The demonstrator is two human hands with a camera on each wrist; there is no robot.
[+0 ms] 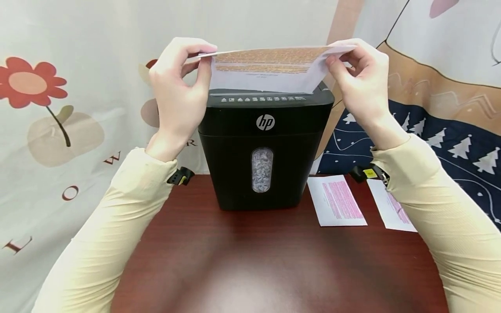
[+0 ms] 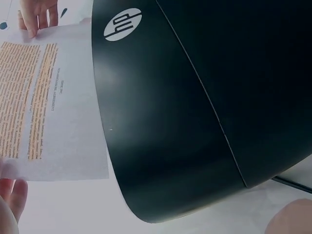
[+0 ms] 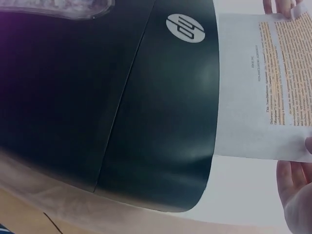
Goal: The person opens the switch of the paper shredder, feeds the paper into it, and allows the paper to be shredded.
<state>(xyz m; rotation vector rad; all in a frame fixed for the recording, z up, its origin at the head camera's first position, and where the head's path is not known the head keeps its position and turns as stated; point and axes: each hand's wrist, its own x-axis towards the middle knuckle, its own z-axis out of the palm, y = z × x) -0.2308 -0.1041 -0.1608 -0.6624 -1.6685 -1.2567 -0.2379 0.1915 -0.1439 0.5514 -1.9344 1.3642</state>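
Both hands pinching one sheet over shredder

Left hand [image 1: 180,82]: thumb and fingers pinch the upper left corner of the sheet [image 1: 262,81]. Right hand [image 1: 362,78]: same grip, upper right corner, thumb on the near face, fingers behind. Sheet is stretched between the two hands, its body lying inward of each grip and hanging below the fingertips. Orange-highlighted text, heading end down. Right side curls a bit near the right thumb.

Lower edge of sheet is at the top of the shredder [image 1: 235,174]; whether it's in the slot, can't tell. Wrist views: sheet rises past the shredder's top rim, a hand at each side.

Shredder: black, upright, by the desk's far edge. White HP logo [image 1: 265,122] up front, row of small icons above it, oval window [image 1: 262,169] below with shreds [image 1: 261,167] behind it.

Right of shredder, flat by the far edge of the desk [image 1: 250,261]: pink-highlighted page [image 1: 338,202]; second page [image 1: 395,211] farther right, partly covered by the right sleeve [image 1: 426,200]. Left sleeve [image 1: 117,208] same pale yellow. Black band [image 1: 181,176] at left wrist. Behind: printed cloth [image 1: 98,26], red flower at left, white trees on navy at right.
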